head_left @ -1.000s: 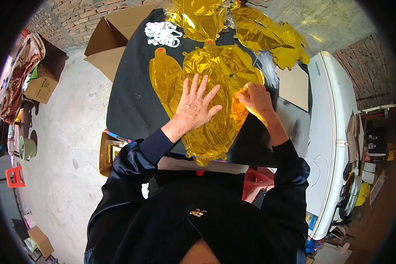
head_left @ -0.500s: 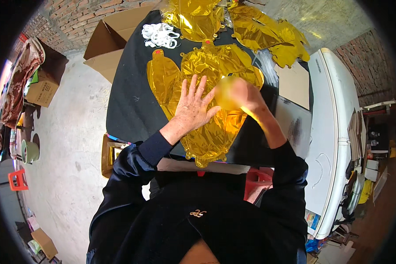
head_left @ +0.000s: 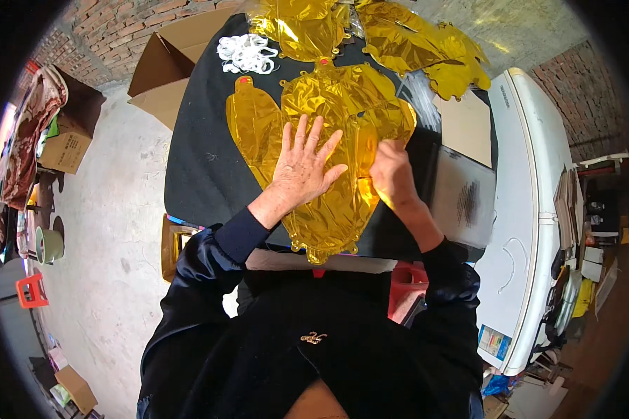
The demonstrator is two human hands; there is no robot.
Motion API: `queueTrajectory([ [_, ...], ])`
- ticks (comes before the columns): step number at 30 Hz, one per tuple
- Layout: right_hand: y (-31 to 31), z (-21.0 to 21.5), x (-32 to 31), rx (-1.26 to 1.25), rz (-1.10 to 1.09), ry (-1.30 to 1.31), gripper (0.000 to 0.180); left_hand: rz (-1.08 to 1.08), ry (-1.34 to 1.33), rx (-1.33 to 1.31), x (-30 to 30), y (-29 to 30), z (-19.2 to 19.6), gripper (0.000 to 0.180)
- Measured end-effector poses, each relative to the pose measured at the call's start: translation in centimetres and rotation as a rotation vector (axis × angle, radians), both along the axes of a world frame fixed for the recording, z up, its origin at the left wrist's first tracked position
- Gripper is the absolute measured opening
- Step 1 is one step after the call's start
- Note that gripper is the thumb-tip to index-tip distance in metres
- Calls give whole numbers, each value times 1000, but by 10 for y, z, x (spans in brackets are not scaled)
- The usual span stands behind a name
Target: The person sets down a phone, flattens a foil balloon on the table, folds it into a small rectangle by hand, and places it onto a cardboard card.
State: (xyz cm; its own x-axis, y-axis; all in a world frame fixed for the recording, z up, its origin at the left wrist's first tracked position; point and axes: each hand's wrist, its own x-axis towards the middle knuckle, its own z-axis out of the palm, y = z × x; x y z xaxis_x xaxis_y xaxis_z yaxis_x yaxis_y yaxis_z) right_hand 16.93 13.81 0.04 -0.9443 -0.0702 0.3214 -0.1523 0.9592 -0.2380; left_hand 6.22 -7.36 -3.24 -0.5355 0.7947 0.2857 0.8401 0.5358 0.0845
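A large flat gold foil balloon (head_left: pixel 321 216) lies across the black-covered table in front of me, its narrow end at the near edge. My left hand (head_left: pixel 302 166) rests palm down on its middle, fingers spread. At the balloon's right edge my right hand (head_left: pixel 395 174) is closed, its curled fingers on the foil, which is creased and raised beside them. Partly under the big balloon, on its left, lies a slimmer gold foil piece (head_left: pixel 251 115) with a red spot on its tab. My right fingertips are mostly hidden.
More gold foil balloons (head_left: pixel 300 31) lie at the table's far side, beside a heap of white ribbon (head_left: pixel 247 54). On the right are a clear plastic sheet (head_left: pixel 465 195), a cardboard piece (head_left: pixel 466 129) and a white appliance (head_left: pixel 521 230). An open carton (head_left: pixel 171 66) stands far left.
My right hand has moved from over the balloon's middle right toward its edge, slightly nearer me. My left hand stays flat on the foil. The whole view has shifted slightly.
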Motion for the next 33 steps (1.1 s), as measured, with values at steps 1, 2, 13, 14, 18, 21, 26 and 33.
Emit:
queueTrajectory([
  [1, -7, -5, 0, -3, 1, 130, 18, -2, 1, -2, 0, 1, -2, 73],
  [2, -17, -11, -1, -6, 3, 261, 18, -12, 7, 42, -1, 2, -6, 72],
  [13, -29, -12, -3, 5, 27, 153, 40, 6, -35, -226, 2, 3, 16, 68],
  [14, -28, -13, -2, 3, 28, 153, 40, -7, -28, -267, 2, 5, 17, 67],
  [18, -22, -14, -2, 12, 1, 132, 41, -60, -6, -141, 0, 10, 6, 62],
  [21, -22, -18, -3, 13, -13, 120, 41, -80, -39, -104, 2, 11, 4, 59],
  [26, -20, -20, -2, 14, -8, 105, 41, -138, -149, -36, -3, 11, 10, 62],
  [33, -21, -16, 0, 38, -5, 110, 42, 30, -4, 135, -18, -14, -11, 72],
])
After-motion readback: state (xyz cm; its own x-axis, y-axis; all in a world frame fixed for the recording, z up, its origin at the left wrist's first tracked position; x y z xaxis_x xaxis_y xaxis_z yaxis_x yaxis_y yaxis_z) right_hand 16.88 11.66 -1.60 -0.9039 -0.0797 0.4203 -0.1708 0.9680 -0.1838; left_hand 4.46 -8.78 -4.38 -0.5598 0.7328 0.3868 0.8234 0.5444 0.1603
